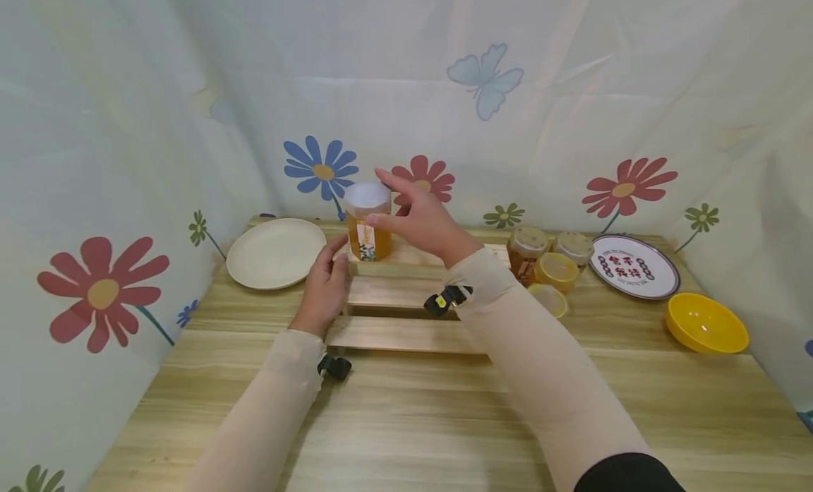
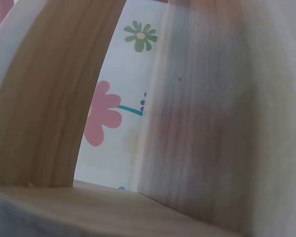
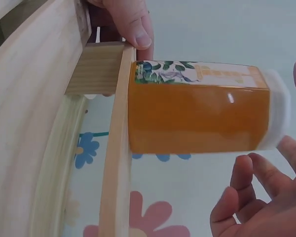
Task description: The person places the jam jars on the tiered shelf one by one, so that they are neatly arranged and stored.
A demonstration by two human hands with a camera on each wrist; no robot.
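A honey-coloured jar (image 1: pixel 370 231) with a white lid and a floral label stands upright on the top step of a wooden stepped rack (image 1: pixel 406 334). My right hand (image 1: pixel 425 224) is around the lid with thumb and fingers spread. In the right wrist view, a gap shows between those fingers (image 3: pixel 242 170) and the jar (image 3: pixel 202 116). My left hand (image 1: pixel 325 291) grips the left end of the rack, its thumb and fingertips over the board's edge beside the jar's base. The left wrist view is filled by the rack's boards (image 2: pixel 202 98); the left fingers are hidden there.
A cream plate (image 1: pixel 276 255) lies left of the rack. Several jars (image 1: pixel 527 248), some with yellow lids, stand at its right end. Farther right are a white plate with red characters (image 1: pixel 635 267) and a yellow bowl (image 1: pixel 706 324). A flowered curtain (image 1: pixel 546 139) hangs behind the table.
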